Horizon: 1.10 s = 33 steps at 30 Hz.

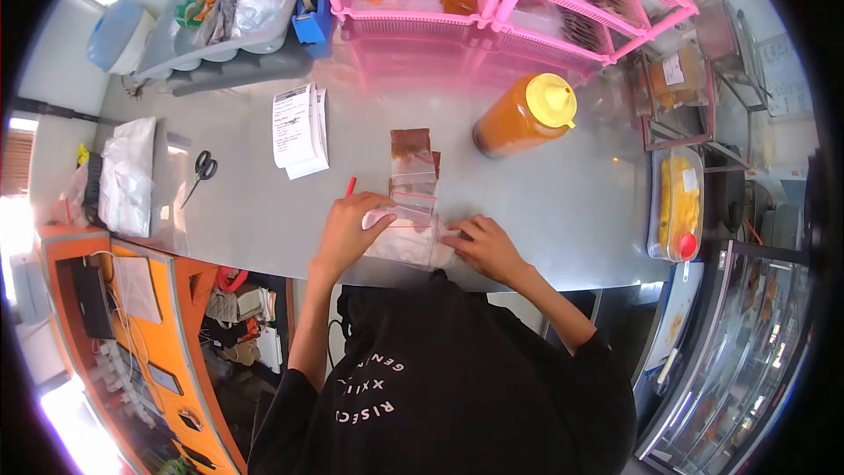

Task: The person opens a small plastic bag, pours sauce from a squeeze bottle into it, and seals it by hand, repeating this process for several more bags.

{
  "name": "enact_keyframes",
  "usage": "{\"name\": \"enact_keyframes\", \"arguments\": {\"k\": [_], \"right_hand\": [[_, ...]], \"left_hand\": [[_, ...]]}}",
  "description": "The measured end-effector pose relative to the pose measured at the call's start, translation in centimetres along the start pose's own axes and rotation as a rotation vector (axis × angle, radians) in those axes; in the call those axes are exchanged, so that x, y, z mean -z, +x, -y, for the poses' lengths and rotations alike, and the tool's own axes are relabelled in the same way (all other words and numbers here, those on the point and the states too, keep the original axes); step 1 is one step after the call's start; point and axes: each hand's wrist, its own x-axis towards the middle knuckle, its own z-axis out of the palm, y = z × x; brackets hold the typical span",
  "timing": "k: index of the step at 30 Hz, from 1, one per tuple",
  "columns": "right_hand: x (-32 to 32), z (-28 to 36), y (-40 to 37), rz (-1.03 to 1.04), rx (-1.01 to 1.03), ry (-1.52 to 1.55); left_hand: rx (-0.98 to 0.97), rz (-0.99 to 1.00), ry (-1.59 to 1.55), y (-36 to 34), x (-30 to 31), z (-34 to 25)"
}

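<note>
Low at the table's front edge lies a clear plastic zip bag (406, 244) with a reddish line along its top. My left hand (353, 227) is at its upper left, thumb and fingers closed on the plastic. At the right edge, the bent fingers of my right hand (485, 248) pinch the bag's side. Just beyond are overlapping zip sachets of brown sauce (411, 144), partly covering one another. A red stick-like item (351, 186), perhaps a pen, pokes out behind my left hand.
On the metal table (580, 202) stand a yellow-capped squeeze bottle (524, 114) of orange-brown sauce, printed papers (296, 130), scissors (203, 167) and a stack of plastic bags (128, 178). Pink racks (413, 16) and a grey tray (167, 57) line the back; a yellow-filled container (675, 202) sits right.
</note>
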Motion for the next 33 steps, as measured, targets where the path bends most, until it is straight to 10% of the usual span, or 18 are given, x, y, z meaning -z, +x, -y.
{"name": "enact_keyframes", "arguments": {"k": [13,25,33], "right_hand": [[0.0,-1.0,0.2,-0.118,0.24,-0.234],[3.4,-0.5,-1.4,-0.088,-0.047,-0.054],[7.8,1.5,-0.1,-0.479,-0.377,0.218]], "left_hand": [[-0.221,0.173,0.209,-0.2,-5.2,-1.6],[-0.284,0.145,0.256,-0.9,-7.2,-3.7],[-0.175,-0.09,-0.049,0.1,-3.3,-6.8]]}}
